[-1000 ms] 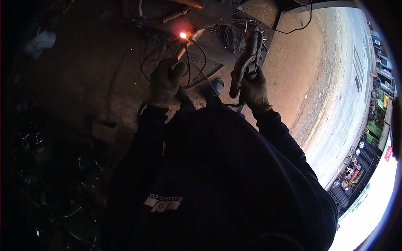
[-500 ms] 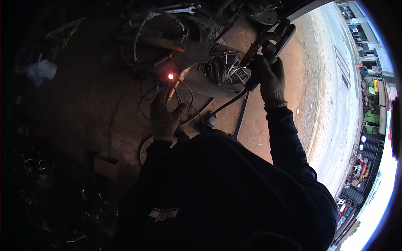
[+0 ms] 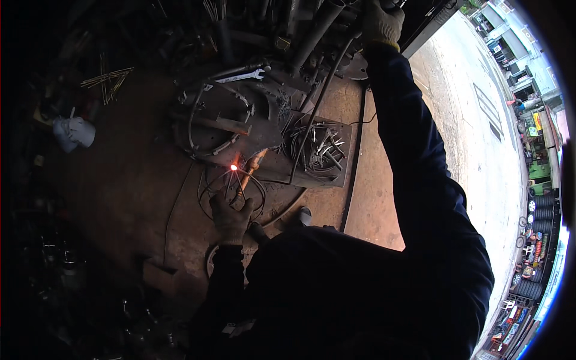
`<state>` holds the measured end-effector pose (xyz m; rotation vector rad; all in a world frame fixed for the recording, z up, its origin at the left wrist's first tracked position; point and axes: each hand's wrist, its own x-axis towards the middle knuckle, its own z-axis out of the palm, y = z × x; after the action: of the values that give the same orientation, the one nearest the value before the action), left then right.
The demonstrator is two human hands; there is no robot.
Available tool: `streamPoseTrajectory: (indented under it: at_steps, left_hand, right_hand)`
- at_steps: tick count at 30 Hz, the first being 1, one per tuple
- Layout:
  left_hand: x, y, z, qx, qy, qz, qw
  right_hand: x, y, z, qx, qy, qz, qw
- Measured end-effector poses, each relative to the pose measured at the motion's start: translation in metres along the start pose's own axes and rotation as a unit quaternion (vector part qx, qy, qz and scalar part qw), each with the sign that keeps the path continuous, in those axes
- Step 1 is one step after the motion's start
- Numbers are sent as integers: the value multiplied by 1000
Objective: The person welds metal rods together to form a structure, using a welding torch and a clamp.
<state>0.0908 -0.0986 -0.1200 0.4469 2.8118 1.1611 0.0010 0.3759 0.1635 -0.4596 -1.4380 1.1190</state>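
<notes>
My gloved left hand is closed on the lower end of a thin dark metal rod, just in front of a dark metal work stand. The rod's far tip glows red-orange. Close beside it slants an orange-yellow bar. At the top of the view my gloved right hand is raised, its fingers around a dark tool that is mostly cut off by the edge. From near that hand a black cable hangs down past the stand.
On the stand lie a wrench, a looped hose and a tray of metal scraps. Pipes stand behind. Thin rods and a whitish container are at left. A road runs outside at right.
My right hand has risen to the top edge with the dark tool. The view has shifted, so the stand and my left hand appear lower. The tip still glows.
</notes>
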Motion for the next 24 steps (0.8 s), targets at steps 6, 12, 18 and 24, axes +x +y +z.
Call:
streamPoseTrajectory:
  at_steps: [6, 12, 18, 24]
  left_hand:
    - [0, 4, 2, -5, 5, -24, 1000]
    - [-2, -13, 13, 91, 88, 53, 991]
    - [-2, -12, -7, -1, 59, 12, 998]
    - [1, 0, -41, -42, 59, 120, 990]
  right_hand:
    - [41, 45, 25, -50, -22, -3, 999]
    - [-7, 71, 5, 16, -145, 71, 987]
    - [-27, 75, -5, -42, -288, -37, 956]
    - [-72, 68, -39, 12, -235, 100, 967]
